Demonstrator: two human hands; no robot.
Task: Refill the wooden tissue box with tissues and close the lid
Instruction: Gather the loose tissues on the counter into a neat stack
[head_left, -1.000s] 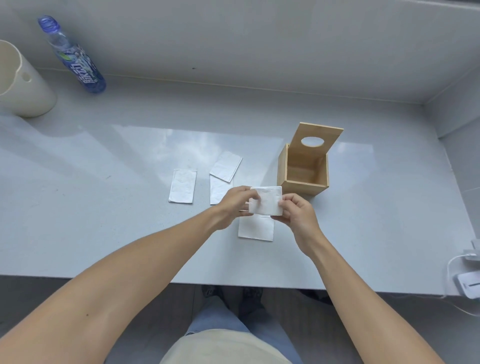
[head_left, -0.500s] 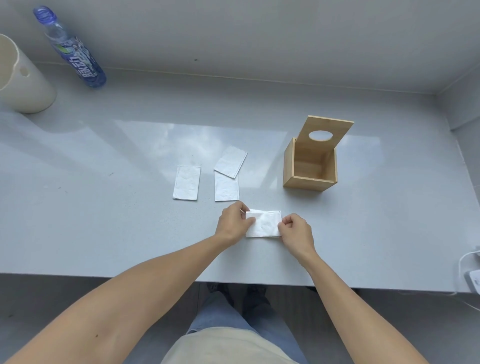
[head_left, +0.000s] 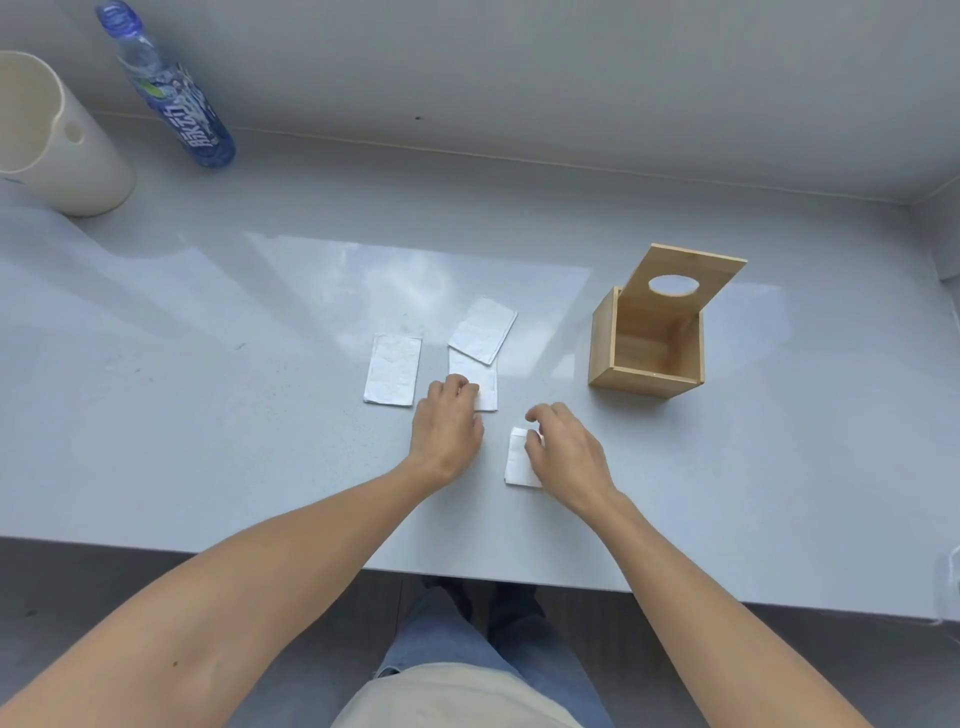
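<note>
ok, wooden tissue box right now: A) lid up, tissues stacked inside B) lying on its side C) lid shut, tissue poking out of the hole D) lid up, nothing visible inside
D: the wooden tissue box stands upright with its lid tilted up, the visible interior shows only bare wood, and the folded tissues lie on the counter to its left.

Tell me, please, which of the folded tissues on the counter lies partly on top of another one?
The tilted tissue, farthest from the person and nearest the wooden box; its lower corner overlaps the tissue under the left hand.
</note>
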